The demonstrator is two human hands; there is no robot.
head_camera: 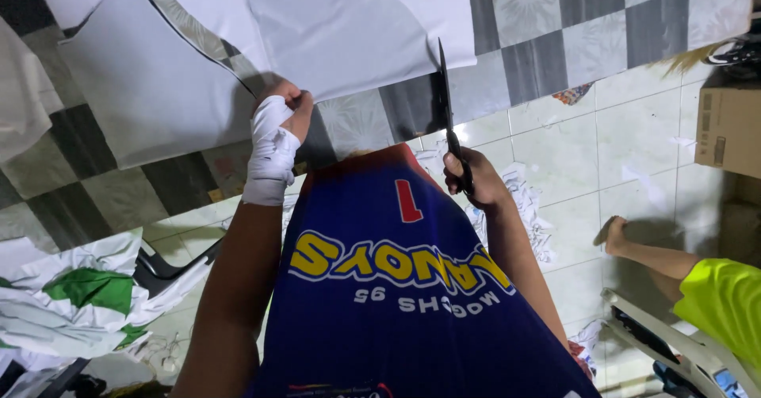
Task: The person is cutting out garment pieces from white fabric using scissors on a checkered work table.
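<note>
Blue jersey (396,287) hides lap; bandaged left hand (279,132) grip pinches white sheet (333,25); right hand (469,177) grip clamps scissors (444,97), handles hidden.

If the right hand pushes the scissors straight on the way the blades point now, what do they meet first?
The right hand holds black scissors pointing up the picture. Their blades already reach the edge of the white sheet, so that sheet comes first, though depth is hard to judge.

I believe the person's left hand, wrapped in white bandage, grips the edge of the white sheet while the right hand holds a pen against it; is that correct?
Not quite. In the head view the right hand holds black scissors, not a pen, with the blades at the edge of the white sheet. The rest stands: the left hand, wrapped in white bandage, grips the sheet's edge.
</note>
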